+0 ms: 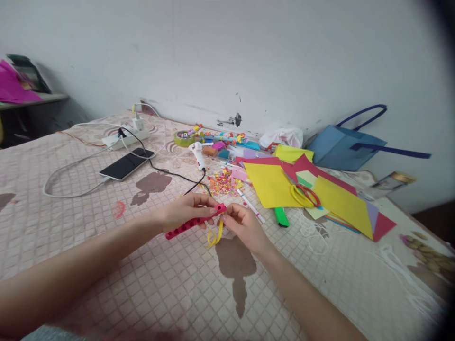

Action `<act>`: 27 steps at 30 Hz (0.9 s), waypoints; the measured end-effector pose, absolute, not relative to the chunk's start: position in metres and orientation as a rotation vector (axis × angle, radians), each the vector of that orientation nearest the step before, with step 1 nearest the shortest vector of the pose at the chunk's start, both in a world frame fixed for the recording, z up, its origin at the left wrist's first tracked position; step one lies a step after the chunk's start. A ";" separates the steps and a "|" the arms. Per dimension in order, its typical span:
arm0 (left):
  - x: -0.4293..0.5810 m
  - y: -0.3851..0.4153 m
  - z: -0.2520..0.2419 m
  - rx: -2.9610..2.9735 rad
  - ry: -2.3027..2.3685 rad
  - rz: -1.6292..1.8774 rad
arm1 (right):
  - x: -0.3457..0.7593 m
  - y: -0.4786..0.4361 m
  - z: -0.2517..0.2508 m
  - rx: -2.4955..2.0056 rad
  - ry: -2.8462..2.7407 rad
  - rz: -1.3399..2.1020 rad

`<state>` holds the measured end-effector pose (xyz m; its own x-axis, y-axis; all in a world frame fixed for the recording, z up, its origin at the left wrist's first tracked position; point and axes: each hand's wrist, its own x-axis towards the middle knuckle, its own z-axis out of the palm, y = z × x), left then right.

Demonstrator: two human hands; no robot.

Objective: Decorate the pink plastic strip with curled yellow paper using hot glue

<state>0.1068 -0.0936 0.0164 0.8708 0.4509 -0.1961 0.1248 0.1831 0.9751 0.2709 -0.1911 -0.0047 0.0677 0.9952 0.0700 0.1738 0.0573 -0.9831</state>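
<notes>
My left hand is closed around a pink-red bar with a row of dark round holes, which slants up to the right above the table. At the bar's right end, my right hand pinches a narrow yellow paper strip. The strip's loose end curls down in a loop below the fingers. Whether the strip is attached to the bar, I cannot tell. Just beyond my hands lies a pile of small colourful paper bits.
A white glue gun lies behind the hands, its black cord running left. A phone charges near a power strip. To the right are coloured paper sheets, scissors, a green cutter and a blue bag.
</notes>
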 end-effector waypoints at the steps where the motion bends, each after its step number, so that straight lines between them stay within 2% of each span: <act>1: 0.107 -0.094 0.017 1.381 0.502 0.246 | 0.271 -0.191 -0.004 -1.322 -1.310 1.016; 9: 0.108 -0.091 0.011 1.192 0.449 0.234 | 0.273 -0.190 -0.006 -1.289 -1.269 1.042; 17: 0.095 -0.075 0.004 1.035 0.547 0.250 | 0.270 -0.181 -0.013 -1.320 -1.254 1.243; 19: 0.086 -0.063 0.005 1.008 0.591 0.275 | 0.275 -0.163 -0.013 -1.382 -1.365 1.100; 27: 0.050 -0.018 -0.006 0.862 0.655 0.462 | 0.285 -0.026 -0.006 -1.674 -1.707 0.146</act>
<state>0.0496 -0.0178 -0.0055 0.7143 0.6134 -0.3369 -0.1110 0.5746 0.8109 0.2851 -0.0260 -0.0060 0.1131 0.9050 0.4101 0.8224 0.1464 -0.5497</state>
